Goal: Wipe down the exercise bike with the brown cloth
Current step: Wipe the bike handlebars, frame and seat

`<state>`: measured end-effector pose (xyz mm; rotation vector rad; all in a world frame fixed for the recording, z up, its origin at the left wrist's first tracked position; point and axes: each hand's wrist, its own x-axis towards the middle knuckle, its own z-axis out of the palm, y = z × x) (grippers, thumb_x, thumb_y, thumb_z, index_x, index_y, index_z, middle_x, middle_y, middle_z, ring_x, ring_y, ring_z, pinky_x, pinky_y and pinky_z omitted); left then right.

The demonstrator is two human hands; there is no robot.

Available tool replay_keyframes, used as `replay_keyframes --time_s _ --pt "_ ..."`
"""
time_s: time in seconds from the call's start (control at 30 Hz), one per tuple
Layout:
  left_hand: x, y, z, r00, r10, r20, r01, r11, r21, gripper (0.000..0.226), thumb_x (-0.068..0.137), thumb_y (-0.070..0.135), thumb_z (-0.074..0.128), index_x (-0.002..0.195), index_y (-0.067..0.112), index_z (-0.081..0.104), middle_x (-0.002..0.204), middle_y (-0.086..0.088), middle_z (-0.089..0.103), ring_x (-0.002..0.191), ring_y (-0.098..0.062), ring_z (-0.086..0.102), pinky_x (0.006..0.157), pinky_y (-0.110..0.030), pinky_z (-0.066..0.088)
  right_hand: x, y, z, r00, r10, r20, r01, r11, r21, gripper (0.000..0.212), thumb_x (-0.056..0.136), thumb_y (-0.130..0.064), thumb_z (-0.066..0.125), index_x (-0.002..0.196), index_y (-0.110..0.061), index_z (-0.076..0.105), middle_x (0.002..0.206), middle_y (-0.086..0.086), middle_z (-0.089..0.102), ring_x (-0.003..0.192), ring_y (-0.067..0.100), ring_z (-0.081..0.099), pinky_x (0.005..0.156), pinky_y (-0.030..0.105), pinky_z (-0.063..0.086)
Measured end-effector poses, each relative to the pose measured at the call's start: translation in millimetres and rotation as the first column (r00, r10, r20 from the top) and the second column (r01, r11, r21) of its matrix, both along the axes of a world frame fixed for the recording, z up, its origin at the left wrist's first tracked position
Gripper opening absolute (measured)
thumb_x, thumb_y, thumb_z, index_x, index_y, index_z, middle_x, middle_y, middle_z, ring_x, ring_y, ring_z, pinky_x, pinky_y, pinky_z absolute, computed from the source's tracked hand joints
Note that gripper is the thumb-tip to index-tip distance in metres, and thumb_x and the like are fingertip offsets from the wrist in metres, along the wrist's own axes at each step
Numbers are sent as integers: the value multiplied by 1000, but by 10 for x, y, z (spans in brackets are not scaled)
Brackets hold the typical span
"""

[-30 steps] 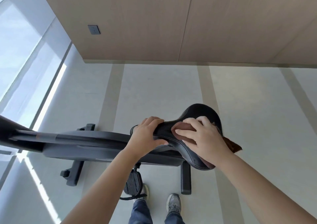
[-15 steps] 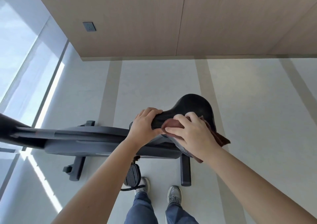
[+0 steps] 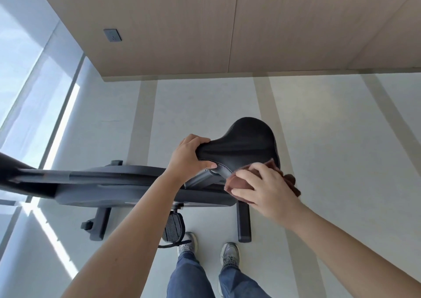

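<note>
Right hand [image 3: 266, 192] grips brown cloth [image 3: 237, 183] against the saddle [image 3: 246, 142], left hand [image 3: 186, 158] clasping its nose, over pale floor [image 3: 330, 138].

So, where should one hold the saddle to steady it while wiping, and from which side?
Hold the saddle by its narrow nose, coming from the front end, as the left hand does: fingers over the top, thumb on the near side. The nose is slim enough to wrap; the rear is too broad. That leaves the near edge free for the brown cloth.
</note>
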<state>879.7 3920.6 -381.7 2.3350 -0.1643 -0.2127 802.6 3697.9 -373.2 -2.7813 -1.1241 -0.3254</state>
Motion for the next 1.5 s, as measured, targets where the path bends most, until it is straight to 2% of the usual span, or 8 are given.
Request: replay_keyframes --time_s 0.2,0.43,0.6,0.93,1.1,1.3,1.4,1.5 --pt "15 56 14 999 -32 -32 30 998 -51 58 64 15 80 116 15 56 110 0 53 103 -19 50 88 -29 39 133 12 145 972 -199 -126 219 960 172 22 79 -20 69 100 -25 71 107 8 64 89 33 53 65 42 53" --pt "33 98 8 998 -60 -35 56 994 -89 56 65 10 79 115 12 56 105 4 52 99 -17 51 85 -27 40 574 168 275 947 -188 -259 217 972 87 21 84 -27 64 104 -28 69 104 6 59 89 31 50 63 40 49" --pt "30 98 -18 999 -42 -27 39 993 -111 54 64 11 78 113 16 57 105 6 52 101 -16 51 86 -30 41 385 -168 276 885 -355 -303 419 890 182 23 79 -18 70 101 -25 71 106 6 60 93 34 50 68 45 52" --pt "-6 113 -76 999 -32 30 36 990 -139 57 61 21 82 113 17 58 106 10 55 101 -13 53 86 -27 42 670 438 340 962 -70 -264 67 998 -20 29 89 -29 49 115 -25 63 108 13 58 89 34 50 67 44 50" --pt "10 120 -67 999 -31 19 33 991 -126 57 62 22 82 114 17 58 106 10 54 102 -12 51 85 -25 40 561 74 347 951 -148 -270 172 983 66 26 72 -16 75 97 -25 72 93 9 64 75 33 55 53 37 52" --pt "43 122 -51 999 -30 10 31 994 -103 53 61 20 83 108 16 59 99 10 55 93 -11 53 72 -8 37 751 626 281 959 -47 -279 37 998 -40 32 92 -33 47 123 -32 55 119 11 52 99 33 46 76 45 48" --pt "47 112 -30 999 -31 -5 31 995 -100 53 61 20 82 108 15 58 98 9 56 92 -11 52 75 -17 40 802 676 288 951 -47 -307 23 996 -83 37 94 -36 43 130 -37 45 123 8 46 104 29 41 82 41 45" --pt "40 112 -4 999 -45 -28 42 995 -95 57 62 20 82 112 15 57 105 5 56 100 -15 52 84 -28 42 705 248 350 956 -105 -275 112 994 10 28 86 -29 60 113 -32 63 106 9 56 93 32 50 66 43 51"
